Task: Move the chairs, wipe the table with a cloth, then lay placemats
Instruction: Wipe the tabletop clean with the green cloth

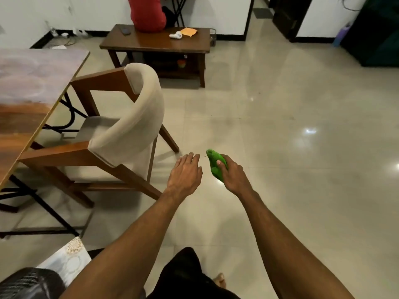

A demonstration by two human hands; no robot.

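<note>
From the head camera, both bare forearms reach forward over a glossy tiled floor [269, 108]. The right hand [232, 173] has its fingers [219, 162] closed around a bunched green cloth [216, 161], which sticks out above and below the grip and hangs in the air over the floor, not touching any surface. The left hand [185, 172] is empty, palm down, its fingers [190, 157] spread loosely and slightly curled, just beside the cloth but apart from it.

To the left of the hands stands a chair [129, 124] with a wooden frame, a curved cream-upholstered backrest and a grey seat. It faces the counter [28, 87], its front tucked partly under the counter's edge, and its backrest is near the left hand without touching it. The counter fills the left edge of the view, with a wood top that looks pale and hazy toward the far end, on black metal legs.

At the lower left corner a patterned placemat [67, 258] with pale floral rings shows, next to a dark blurred object that I cannot identify.

Farther back, against the white wall, sits a low dark-wood coffee table [155, 43] carrying a white game controller [176, 35], an orange paper [189, 31] and a small dark device. A person in a red top [146, 14] is at its far side
</note>
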